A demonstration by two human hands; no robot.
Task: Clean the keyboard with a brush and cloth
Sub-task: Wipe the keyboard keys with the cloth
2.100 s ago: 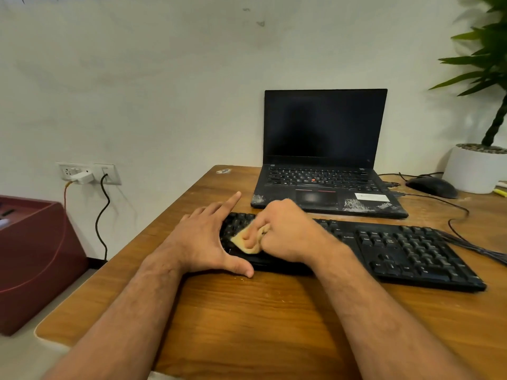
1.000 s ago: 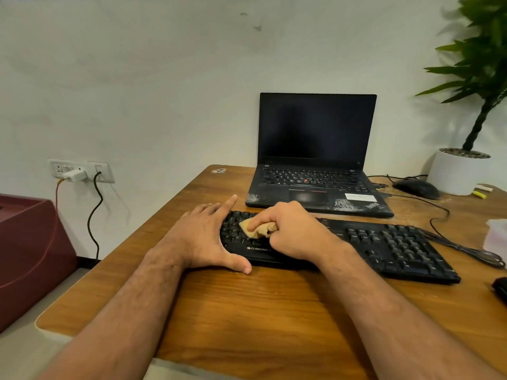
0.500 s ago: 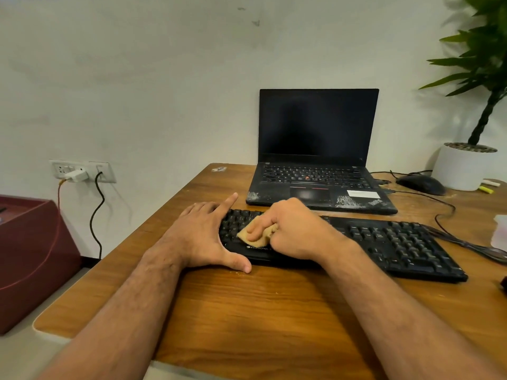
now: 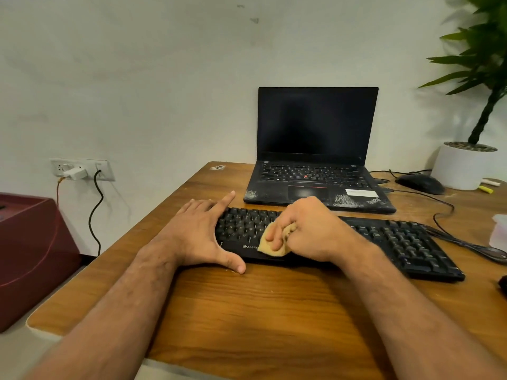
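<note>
Two hands over wooden bench [image 4: 274, 311] | black keyboard [image 4: 397, 239] flat on bench, before laptop [image 4: 315, 149] | left hand [image 4: 200, 231] flat, steadying keyboard's left end | right hand [image 4: 307, 229] grip curled round tan cloth [image 4: 270, 246], pressed onto keys
</note>
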